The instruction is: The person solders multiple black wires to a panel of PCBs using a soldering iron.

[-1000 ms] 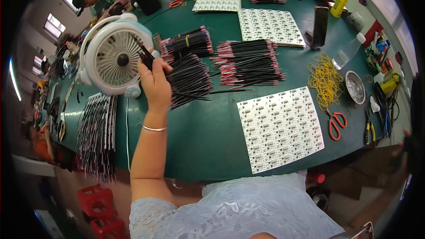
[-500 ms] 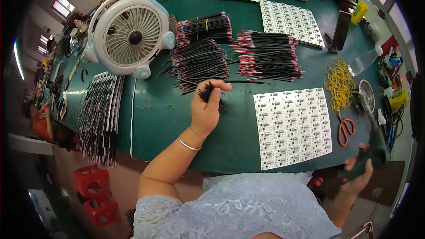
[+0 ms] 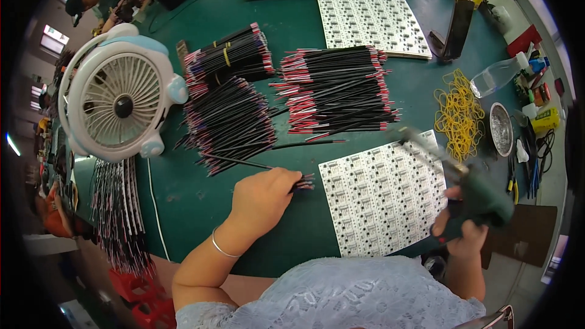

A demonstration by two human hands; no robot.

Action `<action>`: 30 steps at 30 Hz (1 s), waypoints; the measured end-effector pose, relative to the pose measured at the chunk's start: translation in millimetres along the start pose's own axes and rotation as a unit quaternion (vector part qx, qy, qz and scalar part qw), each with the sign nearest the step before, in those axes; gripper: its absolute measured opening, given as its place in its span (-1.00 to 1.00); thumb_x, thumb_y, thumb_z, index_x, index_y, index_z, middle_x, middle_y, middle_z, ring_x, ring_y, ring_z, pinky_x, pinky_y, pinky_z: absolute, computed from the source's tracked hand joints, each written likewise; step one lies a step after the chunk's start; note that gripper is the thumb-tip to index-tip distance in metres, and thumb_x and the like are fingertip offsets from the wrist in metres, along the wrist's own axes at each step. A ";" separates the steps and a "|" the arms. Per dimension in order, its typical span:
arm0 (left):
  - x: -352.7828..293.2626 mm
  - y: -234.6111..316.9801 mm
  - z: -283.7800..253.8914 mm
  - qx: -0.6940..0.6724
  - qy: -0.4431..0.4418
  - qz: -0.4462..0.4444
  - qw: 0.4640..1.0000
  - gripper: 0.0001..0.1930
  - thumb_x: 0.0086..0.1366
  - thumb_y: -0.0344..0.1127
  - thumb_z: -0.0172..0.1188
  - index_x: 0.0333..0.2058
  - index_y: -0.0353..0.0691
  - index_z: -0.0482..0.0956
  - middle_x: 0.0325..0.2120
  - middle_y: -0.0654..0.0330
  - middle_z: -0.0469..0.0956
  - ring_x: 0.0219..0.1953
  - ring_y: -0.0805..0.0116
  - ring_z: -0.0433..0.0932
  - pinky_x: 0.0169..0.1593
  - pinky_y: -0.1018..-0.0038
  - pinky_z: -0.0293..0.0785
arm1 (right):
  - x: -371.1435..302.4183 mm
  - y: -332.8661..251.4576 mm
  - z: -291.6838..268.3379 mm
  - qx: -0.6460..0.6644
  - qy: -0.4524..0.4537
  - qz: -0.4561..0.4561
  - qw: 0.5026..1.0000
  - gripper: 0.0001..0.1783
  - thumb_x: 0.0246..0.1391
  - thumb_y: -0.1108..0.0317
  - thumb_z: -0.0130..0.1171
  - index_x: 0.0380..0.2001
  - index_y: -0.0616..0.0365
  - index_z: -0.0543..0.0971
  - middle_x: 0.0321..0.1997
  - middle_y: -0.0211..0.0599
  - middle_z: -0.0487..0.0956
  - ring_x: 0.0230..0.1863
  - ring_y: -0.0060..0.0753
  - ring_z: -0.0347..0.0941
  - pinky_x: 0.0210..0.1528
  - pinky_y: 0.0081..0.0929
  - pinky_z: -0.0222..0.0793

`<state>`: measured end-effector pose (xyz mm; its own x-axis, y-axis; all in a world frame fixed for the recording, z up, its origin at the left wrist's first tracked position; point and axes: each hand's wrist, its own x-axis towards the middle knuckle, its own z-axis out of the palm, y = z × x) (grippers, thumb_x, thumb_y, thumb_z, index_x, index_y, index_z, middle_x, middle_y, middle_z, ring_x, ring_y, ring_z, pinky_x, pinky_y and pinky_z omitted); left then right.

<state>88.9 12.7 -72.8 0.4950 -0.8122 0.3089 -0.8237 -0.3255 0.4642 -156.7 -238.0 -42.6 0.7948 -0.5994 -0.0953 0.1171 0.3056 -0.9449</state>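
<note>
Table top (image 3: 292,24) was matt green, smooth, w/ faint scuffs. Wires (image 3: 335,88) had plastic insulation, black & red, slightly glossy. Circuit-board panel (image 3: 384,189) looked matt white, flat, w/ a fine printed grid. Soldering tool (image 3: 475,195) in right hand (image 3: 463,231) was dull green plastic, blurred. Fan (image 3: 119,106) was glossy white & pale-blue plastic. Rubber bands (image 3: 457,116) were yellow, matt. Small dish (image 3: 503,129) looked like shiny metal. Bracelet (image 3: 220,245) on left hand (image 3: 265,195) was thin bright metal. Top (image 3: 353,295) was pale lacy cloth, rough-textured.
</note>
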 end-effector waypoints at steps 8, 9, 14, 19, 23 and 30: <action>15.7 -4.6 15.0 0.068 -0.019 0.040 0.997 -0.72 -0.15 -0.45 0.23 -0.36 -0.07 0.63 -0.54 0.30 0.46 -0.60 0.36 0.43 -0.61 0.49 0.32 | 20.1 32.5 14.6 -0.211 -0.177 0.122 0.953 -0.46 0.00 0.22 0.18 -0.01 0.29 0.34 -0.24 -0.19 0.55 -0.54 -0.53 0.50 -0.51 -0.58 0.43; 15.6 -5.3 16.2 0.074 -0.019 0.043 0.996 -0.72 -0.14 -0.42 0.22 -0.35 -0.05 0.64 -0.55 0.32 0.44 -0.61 0.39 0.42 -0.62 0.50 0.31 | 25.8 24.8 18.0 -0.314 -0.232 0.038 0.920 -0.59 -0.02 0.30 0.16 -0.10 0.26 0.43 -0.30 -0.22 0.56 -0.52 -0.45 0.52 -0.43 -0.51 0.45; 15.6 -7.3 21.5 0.071 -0.028 0.040 0.996 -0.72 -0.11 -0.41 0.20 -0.32 -0.02 0.65 -0.58 0.34 0.38 -0.62 0.41 0.39 -0.63 0.51 0.29 | 22.8 31.5 25.2 -0.420 -0.226 0.015 0.879 -0.75 -0.17 0.47 0.15 -0.30 0.15 0.57 -0.35 -0.24 0.57 -0.34 -0.15 0.52 -0.26 -0.31 0.41; 14.3 -9.4 23.9 0.068 -0.029 0.043 0.996 -0.73 -0.09 -0.39 0.19 -0.32 -0.03 0.65 -0.59 0.33 0.36 -0.62 0.41 0.39 -0.63 0.51 0.29 | 16.0 33.9 23.8 -0.417 -0.225 0.054 0.879 -0.74 -0.16 0.45 0.17 -0.29 0.12 0.58 -0.28 -0.23 0.59 -0.26 -0.16 0.52 -0.19 -0.30 0.39; 15.3 -9.6 24.3 0.072 -0.030 0.049 0.996 -0.75 -0.08 -0.39 0.19 -0.33 -0.05 0.64 -0.59 0.33 0.35 -0.62 0.42 0.38 -0.63 0.50 0.28 | 10.3 38.3 21.3 -0.476 -0.201 0.034 0.855 -0.72 -0.19 0.41 0.24 -0.28 0.09 0.59 -0.23 -0.25 0.60 -0.21 -0.17 0.51 -0.05 -0.30 0.36; 16.0 -9.3 24.5 0.082 -0.037 0.056 0.994 -0.76 -0.07 -0.38 0.18 -0.34 -0.05 0.63 -0.58 0.34 0.34 -0.61 0.44 0.38 -0.62 0.51 0.28 | 19.1 37.4 28.9 -0.480 -0.245 -0.061 0.840 -0.72 0.01 0.45 0.00 -0.16 0.28 0.48 -0.44 -0.28 0.49 -0.61 -0.49 0.47 -0.49 -0.54 0.40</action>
<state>97.7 -9.1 -92.5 0.3815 -0.8791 0.2857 -0.9094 -0.3016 0.2864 -120.0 -216.6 -70.8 0.9891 -0.1341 -0.0610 -0.1313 -0.6139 -0.7784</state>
